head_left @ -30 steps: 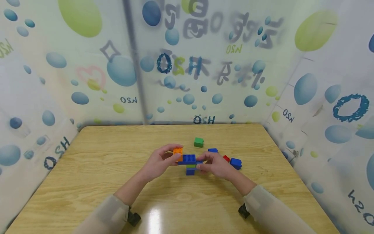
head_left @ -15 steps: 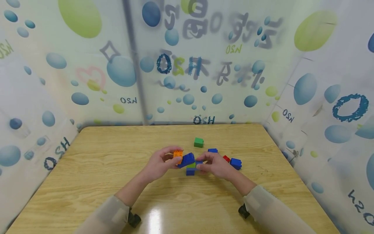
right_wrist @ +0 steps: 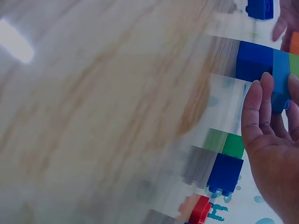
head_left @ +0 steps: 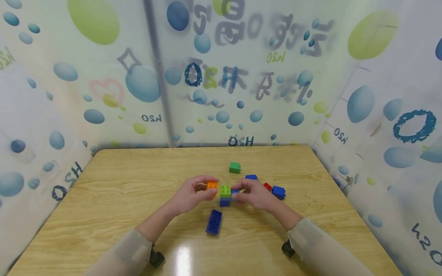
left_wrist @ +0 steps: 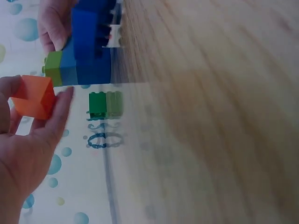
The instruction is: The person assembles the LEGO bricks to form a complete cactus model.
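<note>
Between the thumb and fingers of my left hand [head_left: 188,196] is an orange brick [head_left: 212,185], held just left of a small stack and off the table. The stack has a dark blue brick [head_left: 225,202] at its base, a lighter blue brick [right_wrist: 280,70] above it, and a lime green brick [head_left: 225,191] on top with bare studs. My right hand [head_left: 256,194] pinches the lighter blue brick where it juts out to the right. A long dark blue brick [head_left: 214,222] lies in front of the stack, its hollow underside up.
A green brick [head_left: 235,167] sits behind the stack. Beyond my right hand are a blue brick [head_left: 251,177], a red brick [head_left: 267,187] and another blue brick [head_left: 278,193]. Patterned curtains [head_left: 221,130] border the wooden table [head_left: 138,168].
The long dark blue brick has tilted, come away from the stack top and landed on the table in front. My left hand moved slightly down with the orange brick; the right hand stayed put.
</note>
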The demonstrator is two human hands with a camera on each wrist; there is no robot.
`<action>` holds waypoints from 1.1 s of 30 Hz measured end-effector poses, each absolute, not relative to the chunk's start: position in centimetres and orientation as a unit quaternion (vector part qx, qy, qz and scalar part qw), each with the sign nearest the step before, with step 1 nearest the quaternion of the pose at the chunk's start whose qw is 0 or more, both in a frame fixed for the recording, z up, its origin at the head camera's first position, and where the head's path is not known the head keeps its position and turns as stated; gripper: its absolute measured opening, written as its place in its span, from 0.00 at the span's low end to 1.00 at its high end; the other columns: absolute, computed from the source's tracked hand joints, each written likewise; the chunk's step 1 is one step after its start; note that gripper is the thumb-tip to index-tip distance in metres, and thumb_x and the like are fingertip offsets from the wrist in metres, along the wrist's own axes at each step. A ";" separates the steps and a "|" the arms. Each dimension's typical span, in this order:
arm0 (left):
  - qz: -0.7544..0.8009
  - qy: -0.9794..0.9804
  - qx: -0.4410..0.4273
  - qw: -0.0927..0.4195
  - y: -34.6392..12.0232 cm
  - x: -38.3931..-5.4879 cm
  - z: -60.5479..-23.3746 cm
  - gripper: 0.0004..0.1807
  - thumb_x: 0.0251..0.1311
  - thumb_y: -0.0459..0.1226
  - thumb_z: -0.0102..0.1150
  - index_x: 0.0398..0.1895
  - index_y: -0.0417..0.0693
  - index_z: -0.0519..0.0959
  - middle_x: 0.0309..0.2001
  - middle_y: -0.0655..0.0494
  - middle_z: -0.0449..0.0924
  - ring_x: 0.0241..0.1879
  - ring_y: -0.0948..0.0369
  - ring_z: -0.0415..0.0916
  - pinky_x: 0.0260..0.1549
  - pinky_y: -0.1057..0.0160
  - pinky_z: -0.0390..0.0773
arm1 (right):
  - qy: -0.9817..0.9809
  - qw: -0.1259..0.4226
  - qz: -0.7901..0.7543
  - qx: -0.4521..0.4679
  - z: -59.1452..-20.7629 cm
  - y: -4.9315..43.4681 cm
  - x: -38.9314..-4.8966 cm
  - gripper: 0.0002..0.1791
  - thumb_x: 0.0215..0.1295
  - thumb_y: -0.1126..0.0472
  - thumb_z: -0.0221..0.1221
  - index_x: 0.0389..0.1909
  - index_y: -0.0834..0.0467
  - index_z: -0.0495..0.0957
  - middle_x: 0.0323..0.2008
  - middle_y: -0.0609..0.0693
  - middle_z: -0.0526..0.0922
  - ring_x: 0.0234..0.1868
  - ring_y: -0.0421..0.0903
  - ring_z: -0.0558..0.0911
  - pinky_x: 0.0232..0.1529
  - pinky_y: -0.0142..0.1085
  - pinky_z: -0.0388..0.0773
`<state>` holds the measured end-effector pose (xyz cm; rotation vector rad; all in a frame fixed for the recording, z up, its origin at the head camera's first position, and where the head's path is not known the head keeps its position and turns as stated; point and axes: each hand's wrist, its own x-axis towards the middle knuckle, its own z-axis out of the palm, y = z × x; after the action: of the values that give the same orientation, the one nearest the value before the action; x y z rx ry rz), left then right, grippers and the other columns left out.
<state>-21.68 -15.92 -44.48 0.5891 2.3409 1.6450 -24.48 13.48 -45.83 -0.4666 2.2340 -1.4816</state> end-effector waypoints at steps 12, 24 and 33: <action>0.415 0.885 0.188 0.093 -18.3 -23.3 -45.3 0.21 0.76 0.47 0.68 0.66 0.51 0.84 0.56 0.56 0.89 0.56 0.57 0.83 0.58 0.48 0.85 | 0.808 0.211 -0.527 -0.158 -45.5 13.4 -24.4 0.15 0.77 0.56 0.69 0.59 0.56 0.85 0.59 0.55 0.87 0.47 0.49 0.92 0.50 0.43 0.93; 0.393 0.896 0.180 0.103 -19.7 -24.1 -45.7 0.21 0.76 0.42 0.68 0.66 0.44 0.83 0.58 0.50 0.88 0.59 0.50 0.84 0.64 0.41 0.82 | 0.807 0.212 -0.528 -0.157 -45.5 13.5 -24.5 0.16 0.77 0.56 0.70 0.59 0.57 0.85 0.60 0.55 0.86 0.46 0.49 0.91 0.50 0.42 0.93; 0.399 0.893 0.182 0.099 -19.9 -23.8 -45.1 0.25 0.75 0.41 0.69 0.69 0.42 0.81 0.68 0.43 0.84 0.67 0.43 0.80 0.68 0.39 0.80 | 0.808 0.212 -0.525 -0.163 -45.5 13.6 -24.5 0.16 0.77 0.56 0.69 0.59 0.57 0.85 0.59 0.56 0.86 0.45 0.50 0.91 0.50 0.42 0.92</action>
<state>-23.76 -19.90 -45.10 0.5380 2.6428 1.1791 -24.46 13.60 -45.54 -0.4534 2.2435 -1.4583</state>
